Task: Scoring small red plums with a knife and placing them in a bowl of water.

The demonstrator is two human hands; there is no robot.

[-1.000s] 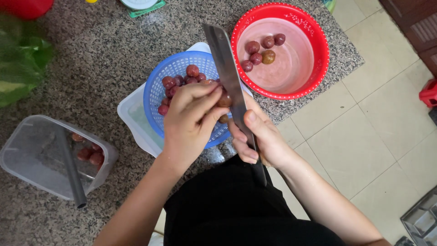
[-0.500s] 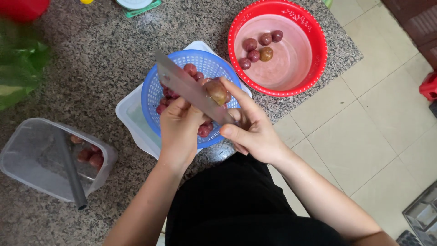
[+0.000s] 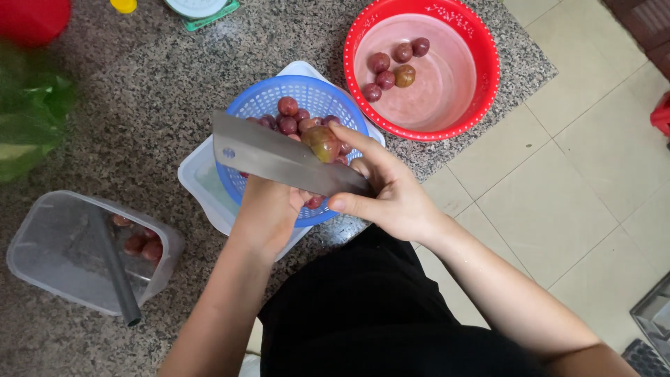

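Observation:
My right hand (image 3: 394, 199) grips a broad steel cleaver (image 3: 279, 157) by its handle end, the blade lying flat and pointing left over a blue colander (image 3: 314, 94). That hand's forefinger reaches along the blade's far edge to a reddish-green round fruit (image 3: 321, 143). My left hand (image 3: 269, 216) is under the blade with its fingertips hidden behind it, and it seems to hold that fruit up. The colander holds several dark red fruits (image 3: 287, 106) and sits in a white tray (image 3: 199, 174).
A red basin (image 3: 488, 66) with several fruits (image 3: 391, 63) stands at the counter's far right corner. A clear plastic box (image 3: 63, 244) at the left holds a dark tool (image 3: 115, 269) and a few fruits. A green bag (image 3: 28, 119) lies at far left. Tiled floor (image 3: 558, 188) is to the right.
The cleaver has swung from pointing away from me to lying across toward the left. My left hand has dropped below the blade, and the fruit now shows at the blade's far edge.

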